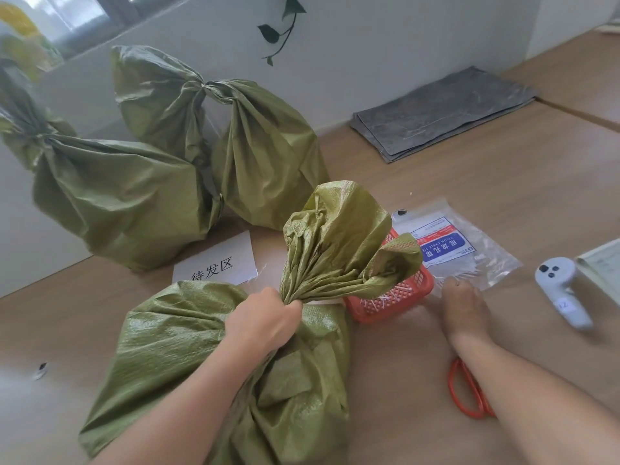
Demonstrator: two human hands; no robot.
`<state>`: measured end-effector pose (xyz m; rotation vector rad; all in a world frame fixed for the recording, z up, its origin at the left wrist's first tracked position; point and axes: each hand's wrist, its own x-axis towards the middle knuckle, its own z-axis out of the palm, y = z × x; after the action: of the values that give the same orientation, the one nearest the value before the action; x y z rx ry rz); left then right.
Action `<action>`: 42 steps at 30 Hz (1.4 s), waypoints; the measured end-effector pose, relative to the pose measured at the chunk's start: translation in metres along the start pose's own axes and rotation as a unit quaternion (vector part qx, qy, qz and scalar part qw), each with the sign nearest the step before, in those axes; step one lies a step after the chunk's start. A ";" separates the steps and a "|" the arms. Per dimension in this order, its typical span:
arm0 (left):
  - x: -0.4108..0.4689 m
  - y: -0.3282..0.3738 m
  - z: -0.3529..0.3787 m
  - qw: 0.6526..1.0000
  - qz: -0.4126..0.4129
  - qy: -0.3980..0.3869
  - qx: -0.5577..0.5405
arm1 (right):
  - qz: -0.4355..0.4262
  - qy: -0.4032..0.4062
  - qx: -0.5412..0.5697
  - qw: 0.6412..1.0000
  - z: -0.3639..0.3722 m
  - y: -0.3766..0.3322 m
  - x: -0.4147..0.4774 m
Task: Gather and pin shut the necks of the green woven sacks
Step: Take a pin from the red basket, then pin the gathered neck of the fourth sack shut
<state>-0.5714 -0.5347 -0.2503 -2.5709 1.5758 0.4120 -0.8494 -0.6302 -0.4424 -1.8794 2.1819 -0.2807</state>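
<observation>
The sack neck is clamped, bunched, in the left hand, so the gather is held; the right hand is laid at the ties just ahead; its grip cannot be told.

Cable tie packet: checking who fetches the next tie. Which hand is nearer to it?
Right. The right hand is at the packet edge; the left hand grips the sack neck, beyond the red basket.
</observation>
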 end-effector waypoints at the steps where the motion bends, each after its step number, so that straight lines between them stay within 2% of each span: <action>1: 0.001 -0.001 0.000 1.000 0.000 0.000 -0.004 | -0.004 0.003 0.001 1.000 0.001 -0.001 -0.001; 14: -0.013 -0.024 -0.012 0.998 -0.004 0.002 -0.066 | 0.032 -0.057 -0.077 0.995 -0.039 -0.004 -0.025; 22: -0.026 -0.046 -0.019 0.996 0.001 0.035 -0.085 | 0.029 -0.024 -0.064 0.997 -0.049 -0.008 -0.009; 33: -0.032 -0.062 -0.022 0.990 -0.028 0.029 -0.136 | 0.083 0.071 0.068 0.992 -0.065 -0.027 -0.044; 39: -0.040 -0.087 -0.036 0.964 -0.025 0.027 -0.264 | 0.071 0.119 0.116 0.984 -0.114 -0.062 -0.072; 42: -0.049 -0.102 -0.049 0.932 -0.015 0.040 -0.359 | 0.054 0.117 0.220 0.967 -0.142 -0.102 -0.091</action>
<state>-0.4933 -0.4567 -0.1952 -3.1473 1.6274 1.0656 -0.7847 -0.5581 -0.2704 -1.5400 2.1249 -0.9235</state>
